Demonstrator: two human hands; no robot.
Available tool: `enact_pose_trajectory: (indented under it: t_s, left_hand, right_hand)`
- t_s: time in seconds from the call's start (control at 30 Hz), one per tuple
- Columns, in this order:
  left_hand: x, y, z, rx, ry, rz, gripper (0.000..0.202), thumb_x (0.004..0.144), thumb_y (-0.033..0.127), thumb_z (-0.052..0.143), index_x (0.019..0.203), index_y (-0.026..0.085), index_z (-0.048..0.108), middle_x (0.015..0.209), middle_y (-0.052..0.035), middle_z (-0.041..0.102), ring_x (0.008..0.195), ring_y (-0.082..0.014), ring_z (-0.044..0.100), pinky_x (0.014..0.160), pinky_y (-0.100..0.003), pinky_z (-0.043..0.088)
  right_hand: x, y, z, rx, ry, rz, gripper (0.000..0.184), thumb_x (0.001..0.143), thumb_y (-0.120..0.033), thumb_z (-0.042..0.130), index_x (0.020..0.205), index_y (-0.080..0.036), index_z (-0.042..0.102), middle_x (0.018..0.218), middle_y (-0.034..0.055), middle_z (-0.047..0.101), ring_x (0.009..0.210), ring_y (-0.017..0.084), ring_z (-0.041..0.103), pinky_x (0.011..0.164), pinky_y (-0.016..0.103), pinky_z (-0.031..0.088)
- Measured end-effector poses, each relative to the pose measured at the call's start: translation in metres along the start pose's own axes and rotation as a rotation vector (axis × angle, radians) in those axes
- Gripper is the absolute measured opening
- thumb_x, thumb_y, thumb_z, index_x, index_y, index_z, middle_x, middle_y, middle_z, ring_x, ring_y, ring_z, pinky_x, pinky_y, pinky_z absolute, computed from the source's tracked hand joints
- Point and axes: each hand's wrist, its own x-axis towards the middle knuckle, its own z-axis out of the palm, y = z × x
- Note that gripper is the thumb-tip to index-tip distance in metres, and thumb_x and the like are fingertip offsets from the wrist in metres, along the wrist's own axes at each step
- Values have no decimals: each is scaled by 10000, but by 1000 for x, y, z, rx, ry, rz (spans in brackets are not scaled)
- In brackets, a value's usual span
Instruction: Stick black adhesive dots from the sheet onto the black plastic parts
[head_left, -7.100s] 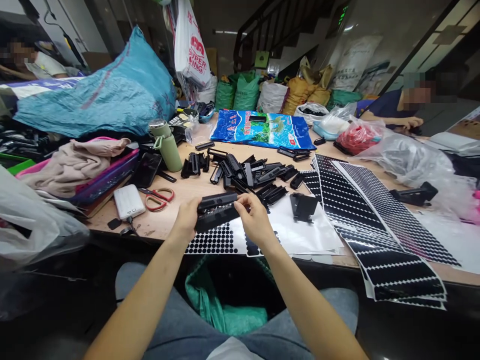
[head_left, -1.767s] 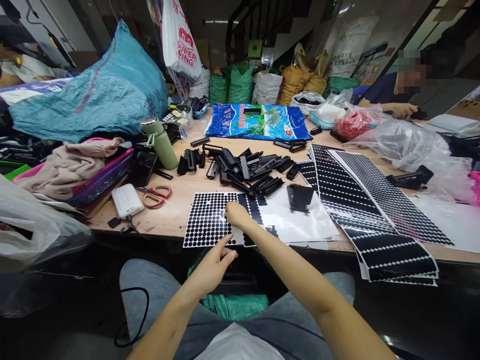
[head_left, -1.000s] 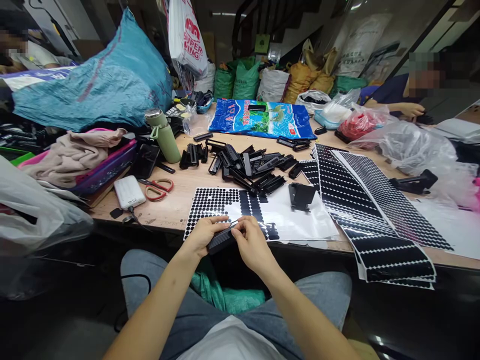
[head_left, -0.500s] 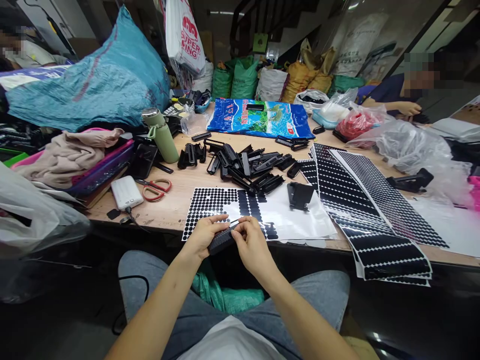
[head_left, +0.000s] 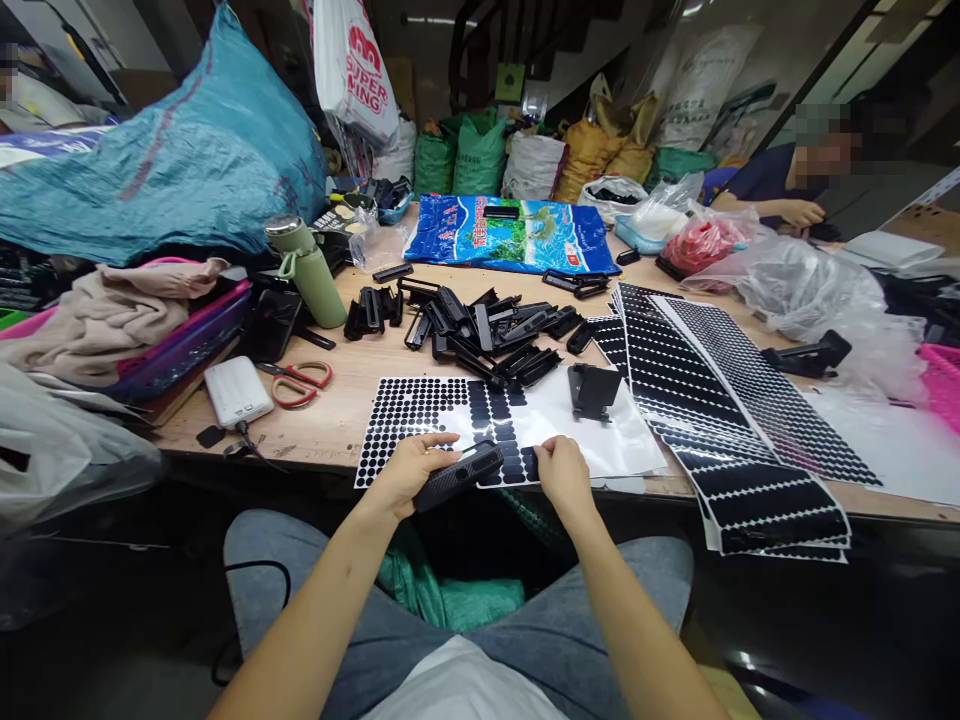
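Observation:
My left hand [head_left: 412,475] is wrapped round a long black plastic part [head_left: 459,478] with a ribbed surface, held above the table's front edge. To its right, my right hand [head_left: 564,475] pinches a black sticker [head_left: 532,462] at the front edge of a white sticker sheet [head_left: 459,425]. Whether that sticker is fully off the sheet I cannot tell. Rows of round black stickers fill the sheet's left side, with wider black ones beside them. Behind it lies a pile of similar black plastic parts [head_left: 480,325]. A black stand-like piece [head_left: 594,390] rests on white sheets at the right.
Long black sticker sheets [head_left: 697,400] overhang the table edge at right. Left are red-handled scissors [head_left: 296,385], a white power bank [head_left: 238,390] with a cable, and a green flask [head_left: 311,275]. A blue printed bag [head_left: 514,235] lies behind. Another person [head_left: 799,185] sits far right.
My right hand has moved right, away from the black plastic part, to the sticker sheet. The left hand still holds the part, now turned a little. The whole view has shifted slightly.

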Motion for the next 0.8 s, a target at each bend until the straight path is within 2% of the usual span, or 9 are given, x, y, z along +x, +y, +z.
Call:
enact_pose_trajectory:
  t_s: [0.1, 0.17, 0.27, 0.33, 0.43, 0.5, 0.57, 0.67, 0.8]
  left_hand:
    - [2, 0, -3, -9, -22, -12, 462, 584, 179, 718, 1020, 87, 595, 541, -29, 644, 439, -101, 567, 441, -179, 442]
    - [2, 1, -5, -13, -35, -20, 463, 580, 185, 723, 1017, 92, 599, 557, -31, 650, 450, -103, 575, 450, -182, 446]
    - [1, 3, -8, -12, -51, -29, 465, 573, 193, 732, 1011, 99, 608, 578, -32, 657, 461, -104, 582, 461, -183, 448]
    - [0, 6, -9, -5, -72, -41, 457, 571, 193, 733, 1002, 99, 615, 585, -35, 660, 469, -106, 587, 467, -184, 450]
    - [-3, 9, -9, 10, -112, -56, 440, 569, 191, 731, 986, 101, 624, 598, -35, 663, 472, -105, 587, 467, -184, 444]
    - [-5, 11, -7, 29, -138, -61, 434, 569, 194, 731, 982, 106, 630, 609, -33, 666, 467, -100, 581, 460, -179, 432]
    - [-7, 11, -6, 47, -152, -58, 428, 568, 197, 730, 976, 108, 635, 608, -29, 665, 461, -93, 574, 456, -174, 420]
    - [-9, 10, -5, 49, -157, -40, 425, 564, 198, 732, 967, 106, 638, 591, -24, 660, 471, -96, 577, 472, -178, 419]
    - [-11, 9, -3, 37, -158, -41, 439, 560, 200, 736, 976, 107, 630, 590, -26, 660, 484, -107, 586, 481, -188, 422]
  right_hand:
    - [1, 1, 1, 2, 31, 12, 208, 788, -260, 456, 889, -110, 559, 936, 154, 550, 870, 247, 530, 750, 320, 377]
    - [2, 2, -1, 48, 15, 13, 171, 775, -238, 453, 819, -119, 568, 887, 142, 559, 839, 240, 525, 747, 334, 373]
    - [-3, 0, -12, 386, -49, 44, 188, 758, -320, 478, 720, -154, 558, 741, 69, 563, 712, 189, 517, 682, 319, 386]
    - [-12, -6, -23, 727, -176, 74, 245, 714, -408, 539, 709, -164, 561, 691, 28, 559, 657, 154, 509, 652, 298, 399]
    - [-31, -21, -37, 1053, -426, 109, 292, 620, -422, 655, 711, -154, 585, 815, 37, 594, 688, 124, 525, 672, 276, 419]
    - [-42, -32, -42, 1105, -519, 117, 292, 589, -397, 695, 689, -145, 587, 865, 45, 598, 710, 114, 526, 686, 264, 424]
    - [-48, -39, -43, 1109, -534, 124, 287, 590, -390, 701, 671, -143, 579, 790, 27, 589, 681, 101, 512, 678, 254, 425]
    - [-51, -43, -40, 1087, -509, 123, 279, 608, -396, 684, 673, -148, 575, 676, -10, 537, 641, 90, 484, 674, 253, 426]
    - [-52, -42, -36, 1073, -461, 112, 265, 618, -386, 673, 650, -151, 553, 656, -20, 498, 627, 88, 461, 658, 251, 425]
